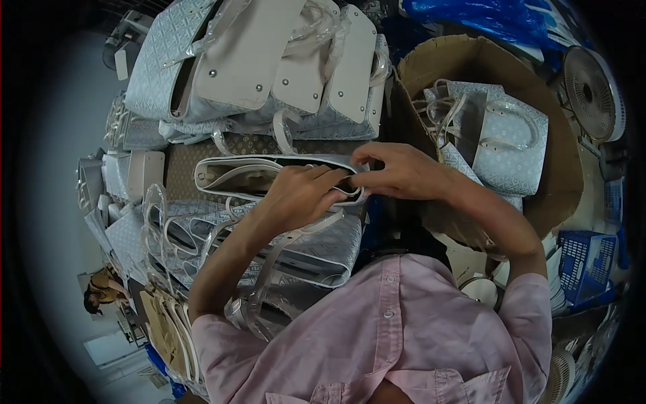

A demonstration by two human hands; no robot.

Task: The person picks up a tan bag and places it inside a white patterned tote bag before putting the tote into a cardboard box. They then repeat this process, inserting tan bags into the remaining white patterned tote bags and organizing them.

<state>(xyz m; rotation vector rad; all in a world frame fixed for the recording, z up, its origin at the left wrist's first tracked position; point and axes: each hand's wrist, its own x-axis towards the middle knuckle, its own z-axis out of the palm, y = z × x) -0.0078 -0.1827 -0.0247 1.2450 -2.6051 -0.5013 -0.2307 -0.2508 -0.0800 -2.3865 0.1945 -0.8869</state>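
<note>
Both hands at handbag [269,176] rim — left fingers [323,185] curled inside, right fingers [367,176] pinching it.

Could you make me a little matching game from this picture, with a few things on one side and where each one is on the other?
Things:
1. open handbag
2. cardboard box
3. fan
4. blue crate

Places:
A. far right, upper edge
B. under both hands, centre
C. lower right
D. upper right, holding patterned bags

Pairs: 1-B, 2-D, 3-A, 4-C
</note>
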